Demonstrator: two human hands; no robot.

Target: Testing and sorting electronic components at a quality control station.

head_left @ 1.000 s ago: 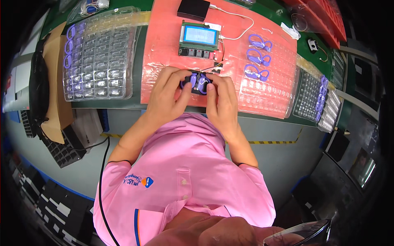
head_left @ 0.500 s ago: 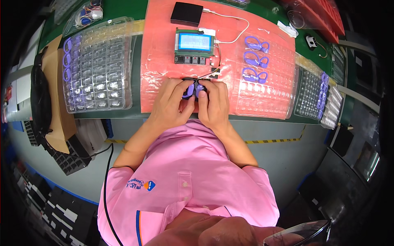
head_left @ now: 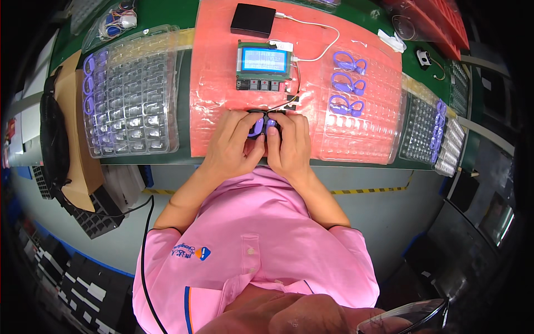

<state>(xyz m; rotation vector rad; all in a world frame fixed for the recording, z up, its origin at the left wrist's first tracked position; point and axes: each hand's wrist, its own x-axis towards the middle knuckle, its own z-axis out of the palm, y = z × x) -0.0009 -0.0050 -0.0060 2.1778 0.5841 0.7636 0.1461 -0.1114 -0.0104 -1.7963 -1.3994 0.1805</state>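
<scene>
My left hand [head_left: 233,142] is closed around a purple ear-hook earphone [head_left: 257,128], thumb and forefinger pinching it. Right beside it, my right hand [head_left: 290,139] pinches a second purple earphone [head_left: 271,123]. Both earphones rest at a small black fixture [head_left: 265,111], mostly hidden under my fingers; I cannot tell how far they sit in it. A thin cable leads from the fixture to a green circuit board with a lit blue display [head_left: 265,59] and a row of buttons, just beyond my hands.
A black box [head_left: 252,20] joins the board by a white cable. Clear trays hold purple ear-hook pieces: one tray [head_left: 133,100] at left, another [head_left: 361,133] on the red mat [head_left: 217,55], a smaller one [head_left: 417,131] farther right. An open carton [head_left: 83,133] stands at the left edge.
The display's text has changed to a different layout with fewer lines. Both hands keep their hold at the fixture, nearly still; the whole view has shifted very slightly.
</scene>
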